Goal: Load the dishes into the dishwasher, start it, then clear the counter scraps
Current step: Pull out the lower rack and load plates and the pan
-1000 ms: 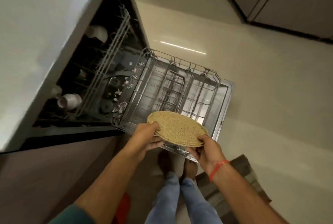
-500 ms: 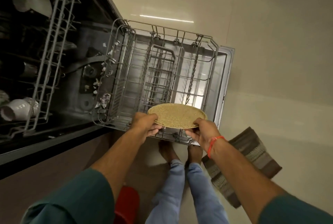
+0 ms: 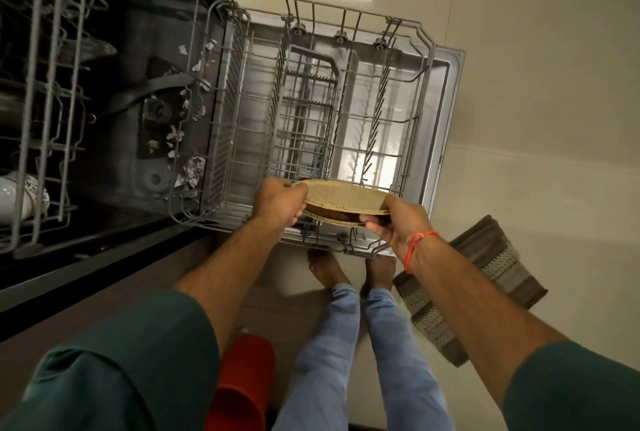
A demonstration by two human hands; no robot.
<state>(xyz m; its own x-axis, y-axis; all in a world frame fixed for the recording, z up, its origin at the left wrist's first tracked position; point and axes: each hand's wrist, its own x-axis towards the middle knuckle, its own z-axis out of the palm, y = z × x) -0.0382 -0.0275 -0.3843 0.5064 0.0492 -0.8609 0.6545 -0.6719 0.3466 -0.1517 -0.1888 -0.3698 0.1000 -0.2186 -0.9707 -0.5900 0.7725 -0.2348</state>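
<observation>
Plates (image 3: 346, 193), two speckled tan discs stacked with a gap between them, hang level over the near edge of the pulled-out lower rack (image 3: 311, 111). Left hand (image 3: 278, 202) grips their left rim, fingers curled under; right hand (image 3: 394, 219), an orange thread at its wrist, pinches the right rim. Nearer than the rack, bare feet stand on the floor, a striped mat (image 3: 485, 288) to their right. Beyond the plates the rack's wire tines stand bare; left of it, a white cup (image 3: 20, 198) sits in the upper rack (image 3: 52, 84).
</observation>
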